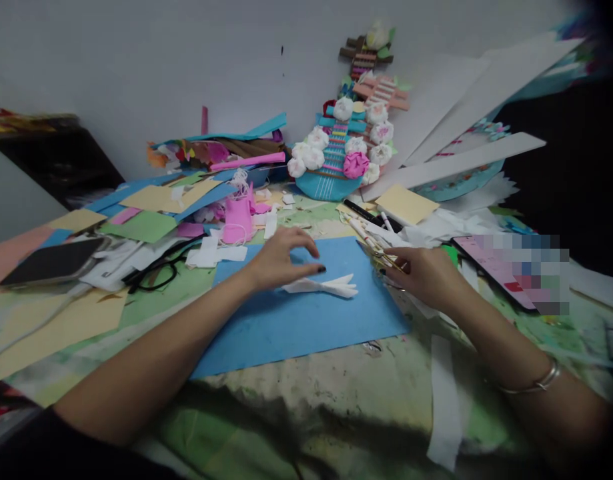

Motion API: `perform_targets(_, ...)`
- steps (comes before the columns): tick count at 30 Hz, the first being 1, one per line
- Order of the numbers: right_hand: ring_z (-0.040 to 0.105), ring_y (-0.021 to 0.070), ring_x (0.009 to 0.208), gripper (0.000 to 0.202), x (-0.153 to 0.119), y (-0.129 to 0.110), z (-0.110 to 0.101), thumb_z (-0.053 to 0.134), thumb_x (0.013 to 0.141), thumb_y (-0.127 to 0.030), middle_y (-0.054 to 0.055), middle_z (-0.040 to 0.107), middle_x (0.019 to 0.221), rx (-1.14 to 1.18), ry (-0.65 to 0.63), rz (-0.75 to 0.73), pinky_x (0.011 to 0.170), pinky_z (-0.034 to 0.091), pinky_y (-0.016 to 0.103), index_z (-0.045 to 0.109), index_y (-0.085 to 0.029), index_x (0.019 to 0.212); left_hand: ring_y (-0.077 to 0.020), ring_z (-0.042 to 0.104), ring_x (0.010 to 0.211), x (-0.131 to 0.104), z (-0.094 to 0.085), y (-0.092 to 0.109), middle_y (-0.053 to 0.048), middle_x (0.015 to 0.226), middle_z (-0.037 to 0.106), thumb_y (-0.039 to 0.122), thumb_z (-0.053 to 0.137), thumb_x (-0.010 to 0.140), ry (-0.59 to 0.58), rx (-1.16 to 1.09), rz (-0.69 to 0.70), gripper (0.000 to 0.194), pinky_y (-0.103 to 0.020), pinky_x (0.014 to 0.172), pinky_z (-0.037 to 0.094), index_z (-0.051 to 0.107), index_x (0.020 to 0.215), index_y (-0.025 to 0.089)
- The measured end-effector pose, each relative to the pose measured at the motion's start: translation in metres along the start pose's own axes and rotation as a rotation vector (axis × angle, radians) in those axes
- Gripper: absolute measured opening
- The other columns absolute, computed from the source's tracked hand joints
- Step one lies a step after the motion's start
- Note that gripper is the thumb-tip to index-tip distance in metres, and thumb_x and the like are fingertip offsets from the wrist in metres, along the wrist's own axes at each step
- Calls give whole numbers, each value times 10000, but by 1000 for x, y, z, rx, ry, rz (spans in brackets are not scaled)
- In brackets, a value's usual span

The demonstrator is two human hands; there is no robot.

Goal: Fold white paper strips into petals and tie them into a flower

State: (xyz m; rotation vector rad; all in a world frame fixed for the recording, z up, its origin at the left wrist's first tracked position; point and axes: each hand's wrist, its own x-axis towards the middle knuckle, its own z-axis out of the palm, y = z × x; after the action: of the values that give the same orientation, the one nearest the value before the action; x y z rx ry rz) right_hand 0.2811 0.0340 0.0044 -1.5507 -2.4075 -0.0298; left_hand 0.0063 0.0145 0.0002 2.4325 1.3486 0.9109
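My left hand hovers over a blue sheet with thumb and fingers curved apart, holding nothing. Just below its thumb lies a strip of folded white paper, pleated and fanned out at its right end. My right hand, at the sheet's right edge, is closed on a pair of gold-coloured scissors. Their tips point up and to the left, and the fingers partly hide the handles.
A phone lies at right, with a white paper strip nearer me. At left are glasses, a dark tablet-like device and coloured sheets. Blue paper crafts with flowers stand against the wall.
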Motion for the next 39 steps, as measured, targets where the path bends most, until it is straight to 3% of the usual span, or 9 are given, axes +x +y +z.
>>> perform_targets(3, 630, 224, 704, 242, 0, -1, 3, 502, 809, -234, 75, 690, 717, -77, 57, -16, 592, 385, 279, 704, -173, 928, -201, 552, 871, -3, 2, 9, -51, 885, 630, 277, 689, 684, -268, -2, 70, 186, -320, 801, 412, 654, 838, 178)
perform_targets(5, 625, 248, 808, 214, -2, -6, 3, 502, 807, -196, 94, 695, 812, -57, 147, -62, 662, 415, 308, 700, -169, 886, -166, 552, 746, -5, 4, 12, -33, 780, 627, 197, 620, 709, -329, -5, 33, 102, -274, 691, 408, 640, 804, 164)
perform_targets(8, 603, 224, 878, 146, -7, -20, 3, 532, 818, -195, 84, 679, 907, 180, 238, -207, 755, 444, 327, 670, -181, 865, -126, 515, 622, -6, 11, 15, 5, 681, 585, 158, 561, 717, -296, -34, -27, 106, -239, 589, 368, 606, 812, 167)
perform_targets(12, 547, 218, 943, 173, -11, -41, 12, 570, 815, -199, 97, 627, 984, 335, 94, -451, 821, 434, 355, 608, -175, 982, -112, 470, 575, -8, 22, 24, 46, 646, 515, 147, 560, 687, -213, -122, -53, 182, -228, 543, 331, 502, 854, 189)
perform_targets(18, 497, 204, 873, 89, -7, -48, 25, 587, 784, -150, 76, 591, 898, 273, 40, -458, 759, 395, 327, 590, -154, 873, -101, 410, 534, -9, 30, 36, 59, 612, 455, 185, 542, 705, -256, -186, -59, 135, -227, 506, 300, 410, 723, 204)
perform_targets(21, 483, 196, 843, 37, -5, -47, 25, 596, 775, -163, 66, 583, 841, 265, 38, -460, 735, 375, 310, 581, -151, 807, -101, 459, 588, -9, 24, 36, 41, 668, 508, 146, 505, 712, -324, -247, -34, 75, -219, 552, 367, 473, 762, 191)
perform_targets(27, 477, 197, 851, 126, -8, -47, 22, 582, 792, -163, 61, 593, 843, 294, 5, -556, 760, 345, 328, 666, -198, 878, -148, 524, 755, -9, 9, 35, -13, 828, 587, 151, 566, 670, -442, -384, 10, 212, -276, 709, 435, 520, 876, 173)
perform_targets(35, 494, 197, 835, 139, -7, -49, 21, 572, 791, -136, 63, 616, 786, 307, 4, -606, 747, 358, 321, 687, -174, 858, -138, 433, 721, -11, 9, 35, 12, 802, 487, 103, 564, 564, -493, -308, 71, 304, -257, 672, 392, 472, 843, 184)
perform_targets(39, 490, 180, 755, 177, -5, -49, 24, 520, 826, -97, 62, 614, 729, 311, 31, -612, 696, 366, 301, 681, -162, 860, -135, 410, 711, -12, 13, 33, 18, 798, 468, 115, 568, 563, -456, -251, 91, 308, -250, 657, 378, 455, 839, 189)
